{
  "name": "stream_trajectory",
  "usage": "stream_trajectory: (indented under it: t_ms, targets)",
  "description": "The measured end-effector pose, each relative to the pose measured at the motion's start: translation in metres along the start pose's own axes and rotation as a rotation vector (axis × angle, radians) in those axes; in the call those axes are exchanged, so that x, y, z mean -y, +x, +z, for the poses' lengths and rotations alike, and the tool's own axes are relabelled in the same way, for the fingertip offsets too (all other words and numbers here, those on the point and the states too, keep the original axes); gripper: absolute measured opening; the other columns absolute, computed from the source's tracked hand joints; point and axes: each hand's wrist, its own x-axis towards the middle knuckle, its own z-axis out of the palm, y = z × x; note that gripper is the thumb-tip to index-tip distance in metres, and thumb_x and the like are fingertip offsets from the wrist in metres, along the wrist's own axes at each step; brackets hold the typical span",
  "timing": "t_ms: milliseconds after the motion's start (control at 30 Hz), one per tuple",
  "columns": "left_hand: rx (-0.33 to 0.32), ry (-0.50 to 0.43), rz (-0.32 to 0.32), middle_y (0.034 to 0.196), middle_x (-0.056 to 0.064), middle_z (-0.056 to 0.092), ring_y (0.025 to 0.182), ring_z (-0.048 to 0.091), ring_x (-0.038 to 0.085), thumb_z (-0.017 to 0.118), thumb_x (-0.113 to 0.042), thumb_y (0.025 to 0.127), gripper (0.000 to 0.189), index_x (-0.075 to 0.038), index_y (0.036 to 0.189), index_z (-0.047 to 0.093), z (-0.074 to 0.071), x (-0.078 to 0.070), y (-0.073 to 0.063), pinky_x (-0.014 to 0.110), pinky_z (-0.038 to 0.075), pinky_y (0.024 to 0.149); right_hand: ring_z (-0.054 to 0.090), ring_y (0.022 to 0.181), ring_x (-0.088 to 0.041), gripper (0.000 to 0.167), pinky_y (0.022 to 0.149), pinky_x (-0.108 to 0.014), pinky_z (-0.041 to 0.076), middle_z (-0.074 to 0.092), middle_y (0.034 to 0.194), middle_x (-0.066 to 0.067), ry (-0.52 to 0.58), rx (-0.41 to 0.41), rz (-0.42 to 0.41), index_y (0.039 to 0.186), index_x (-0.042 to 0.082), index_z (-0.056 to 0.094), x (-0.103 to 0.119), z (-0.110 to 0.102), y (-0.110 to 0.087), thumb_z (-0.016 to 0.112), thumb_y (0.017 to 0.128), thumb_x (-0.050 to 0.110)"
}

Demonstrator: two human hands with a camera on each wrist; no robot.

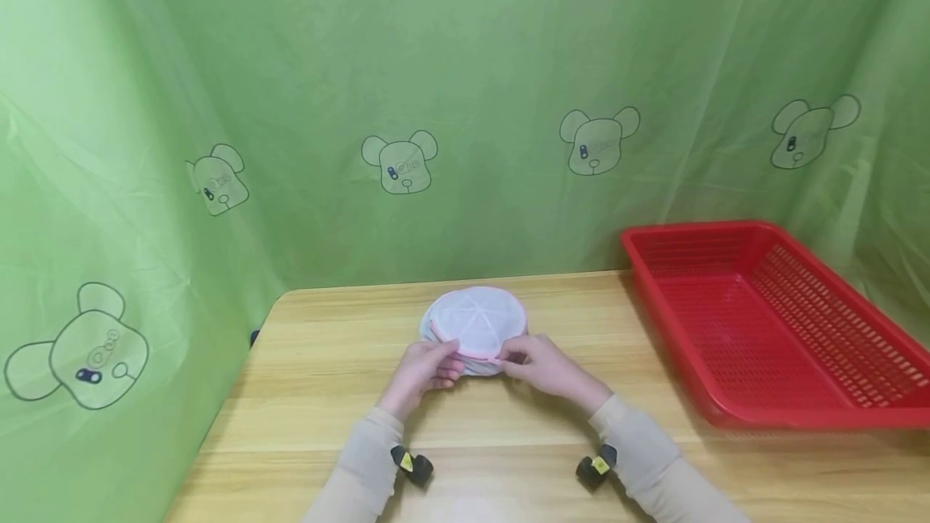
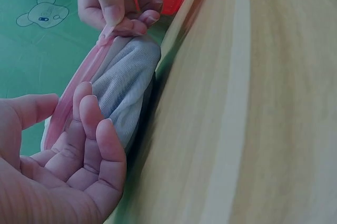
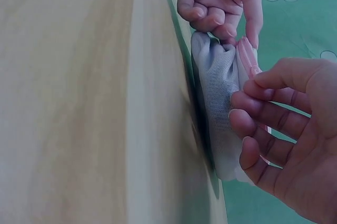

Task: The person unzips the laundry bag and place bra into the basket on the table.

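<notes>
A mesh bag sits toward the far edge of the bench. A person's left grip pinches its zipped rim, apparently steadying it; the right grip pinches the zip pull, perhaps for tension.

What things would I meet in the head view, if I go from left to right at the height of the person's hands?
Left hand → pale mesh bag with pink edge → right hand → red basket.
</notes>
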Motion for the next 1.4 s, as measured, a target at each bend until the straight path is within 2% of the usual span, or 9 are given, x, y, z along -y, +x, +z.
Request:
stream_trajectory:
  t_ms: [167, 300, 633, 1033, 1400]
  targets:
    - [0.018, 0.0, -0.018, 0.068, -0.002, 0.069, 0.058, 0.061, 0.007, 0.064, -0.03, 0.092, 0.031, 0.001, 0.094, 0.068, 0.004, 0.002, 0.0, 0.02, 0.055, 0.056, 0.056, 0.071, 0.0, 0.008, 0.073, -0.022, 0.051, 0.07, 0.079, -0.002, -0.001, 0.008, -0.018, 0.084, 0.014, 0.068, 0.003, 0.003, -0.001, 0.065, 0.091, 0.018]
    - [0.035, 0.006, -0.024, 0.068, -0.002, 0.069, 0.058, 0.062, 0.007, 0.064, -0.031, 0.091, 0.033, 0.002, 0.095, 0.068, 0.007, 0.003, 0.0, 0.02, 0.055, 0.056, 0.055, 0.067, 0.0, 0.008, 0.071, -0.02, 0.05, 0.07, 0.077, -0.003, 0.016, 0.017, -0.001, 0.086, 0.014, 0.07, 0.007, 0.004, -0.001, 0.065, 0.091, 0.018]
    - [0.068, 0.03, -0.005, 0.068, -0.004, 0.068, 0.058, 0.061, 0.006, 0.061, -0.031, 0.094, 0.032, 0.0, 0.094, 0.067, 0.011, 0.003, -0.003, 0.02, 0.055, 0.056, 0.054, 0.065, 0.001, 0.008, 0.068, -0.018, 0.049, 0.07, 0.076, -0.004, 0.024, 0.015, -0.012, 0.086, 0.013, 0.07, 0.006, 0.006, 0.0, 0.066, 0.091, 0.017]
    - [0.057, 0.015, 0.015, 0.066, -0.004, 0.066, 0.058, 0.06, 0.005, 0.059, -0.021, 0.095, 0.025, 0.003, 0.094, 0.065, 0.011, 0.004, -0.003, 0.019, 0.054, 0.056, 0.053, 0.064, -0.001, 0.009, 0.068, -0.019, 0.049, 0.069, 0.074, -0.003, 0.012, 0.022, 0.027, 0.084, 0.014, 0.069, 0.007, 0.004, 0.0, 0.066, 0.091, 0.018]
    - [0.053, 0.007, 0.015, 0.067, -0.003, 0.066, 0.059, 0.06, 0.006, 0.059, -0.019, 0.095, 0.022, 0.002, 0.093, 0.065, 0.008, 0.005, -0.001, 0.019, 0.054, 0.058, 0.052, 0.064, 0.0, 0.009, 0.068, -0.019, 0.049, 0.069, 0.073, -0.003, -0.004, -0.003, 0.01, 0.083, 0.013, 0.069, 0.002, 0.0, -0.001, 0.067, 0.09, 0.018]
